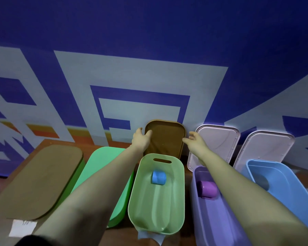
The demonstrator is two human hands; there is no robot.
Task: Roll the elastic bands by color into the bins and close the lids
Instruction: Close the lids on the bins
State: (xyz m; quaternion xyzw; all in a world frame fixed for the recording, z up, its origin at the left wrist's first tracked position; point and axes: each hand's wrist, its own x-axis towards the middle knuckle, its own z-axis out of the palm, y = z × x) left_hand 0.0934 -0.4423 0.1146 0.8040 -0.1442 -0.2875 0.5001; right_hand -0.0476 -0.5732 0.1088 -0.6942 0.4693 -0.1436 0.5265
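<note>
step: lid on | left hand (140, 139) pinches brown lid (164, 139) edge; right hand (193, 139) spread, just beside other edge | next: grip both edges, lower flat onto green bin (180, 174), press rim

Staged indoor setup, booth or studio type. A big printed banner (149, 32), blue with white block graphics and an orange stripe, fills the whole back. A brown wooden surface (50, 141) butts against it, carrying a row of coloured plastic bins (156, 210) and lids (219, 141). The exact kind of room can't be told.
</note>
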